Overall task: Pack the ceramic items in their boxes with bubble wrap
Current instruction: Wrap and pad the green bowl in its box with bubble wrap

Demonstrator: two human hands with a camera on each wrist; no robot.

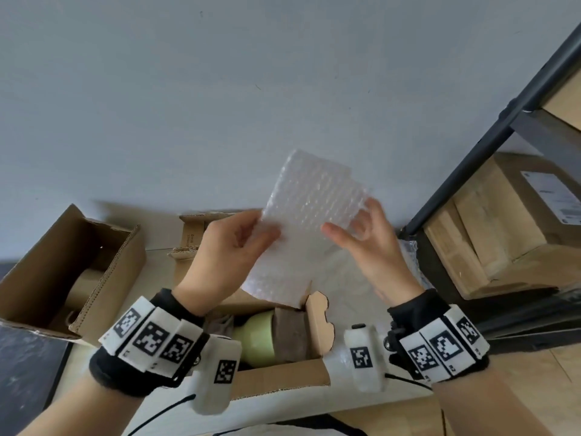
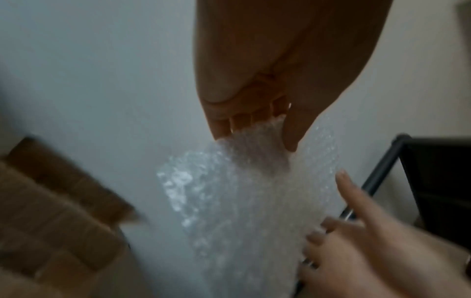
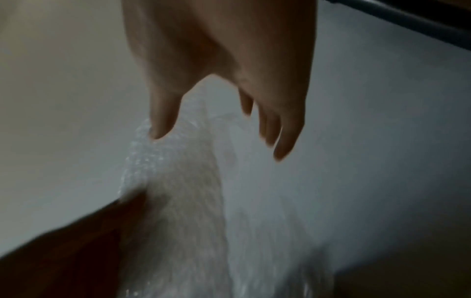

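I hold a sheet of bubble wrap [image 1: 314,196] up in front of the wall with both hands. My left hand [image 1: 267,237] pinches its left edge between thumb and curled fingers, which the left wrist view shows on the bubble wrap [image 2: 242,201] under my left hand [image 2: 254,129]. My right hand [image 1: 345,225] holds the right edge, thumb in front and fingers behind. In the right wrist view the bubble wrap [image 3: 183,201] runs between the thumb and fingers of my right hand [image 3: 216,137]. Below, an open cardboard box [image 1: 283,376] holds a pale green ceramic piece [image 1: 256,335] beside a brown item [image 1: 290,333].
A second open box [image 1: 37,272] stands at the left with a tan roll inside. A third box [image 1: 201,234] sits behind my left hand. More bubble wrap [image 1: 345,278] lies on the table. A dark metal shelf [image 1: 490,152] with cardboard boxes [image 1: 503,228] stands at the right.
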